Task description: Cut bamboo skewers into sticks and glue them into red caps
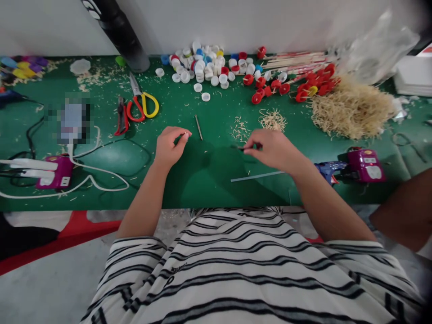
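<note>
My left hand (pixel 172 145) hovers over the green table, thumb and fingertips pressed together; whatever is between them is too small to name. Just right of it lies a thin metal rod (pixel 199 127). My right hand (pixel 266 146) pinches a small dark tool (pixel 239 147), perhaps tweezers, whose tip points left. Behind that hand sit a small heap of pale curled strands (pixel 272 119) and a scatter of short pieces (pixel 240 129). A translucent stick (pixel 256 176) lies below the right hand, running toward a blue glue gun (pixel 329 170) partly behind my forearm.
Scissors (pixel 145 103) and red-handled pliers (pixel 121 117) lie at the left. Bottle caps (pixel 202 67), red pieces (pixel 317 83) and a large strand pile (pixel 353 108) line the back. Cables and purple power blocks (pixel 60 172) flank both sides. Another person's arm (pixel 405 209) is at the right.
</note>
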Demonstrator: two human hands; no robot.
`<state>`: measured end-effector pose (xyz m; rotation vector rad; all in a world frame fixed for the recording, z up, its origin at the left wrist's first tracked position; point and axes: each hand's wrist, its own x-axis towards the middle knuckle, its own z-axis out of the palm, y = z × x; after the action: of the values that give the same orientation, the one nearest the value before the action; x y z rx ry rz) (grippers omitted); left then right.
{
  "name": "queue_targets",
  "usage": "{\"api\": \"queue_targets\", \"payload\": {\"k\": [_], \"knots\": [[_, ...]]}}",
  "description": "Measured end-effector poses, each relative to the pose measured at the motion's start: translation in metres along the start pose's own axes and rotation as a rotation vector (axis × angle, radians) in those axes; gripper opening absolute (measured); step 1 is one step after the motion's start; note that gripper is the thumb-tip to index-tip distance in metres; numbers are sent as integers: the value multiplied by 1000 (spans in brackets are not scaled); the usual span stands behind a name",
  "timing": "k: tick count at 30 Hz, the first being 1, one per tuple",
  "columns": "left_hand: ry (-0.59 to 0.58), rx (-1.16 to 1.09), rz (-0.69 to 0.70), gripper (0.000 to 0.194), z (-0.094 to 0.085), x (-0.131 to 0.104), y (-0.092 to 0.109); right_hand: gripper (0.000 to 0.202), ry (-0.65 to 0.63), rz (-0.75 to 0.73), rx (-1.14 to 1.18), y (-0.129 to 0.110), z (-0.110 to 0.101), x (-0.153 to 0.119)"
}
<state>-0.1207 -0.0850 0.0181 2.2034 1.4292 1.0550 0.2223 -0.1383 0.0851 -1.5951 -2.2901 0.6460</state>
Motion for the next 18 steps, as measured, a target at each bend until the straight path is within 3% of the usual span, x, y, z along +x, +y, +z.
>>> {"api": "queue_targets", "payload": {"k": [2,5,9,14,18], "knots": [[12,-4,19,37,-1,-2,3,3,-115,-61,0,1,4,-23],[4,5,21,36,-1,-4,5,7,-178,-73,-29,6,19,-42],[19,-12,-27,35,-3,-6,1,11,-223,-147,-21,12,28,-38],[63,-47,-99,33,-9,-8,-6,13,-212,-243,62,16,12,-29],[82,-67,-152,32,-12,-8,-9,16,-337,-314,60,22,9,-32]]}}
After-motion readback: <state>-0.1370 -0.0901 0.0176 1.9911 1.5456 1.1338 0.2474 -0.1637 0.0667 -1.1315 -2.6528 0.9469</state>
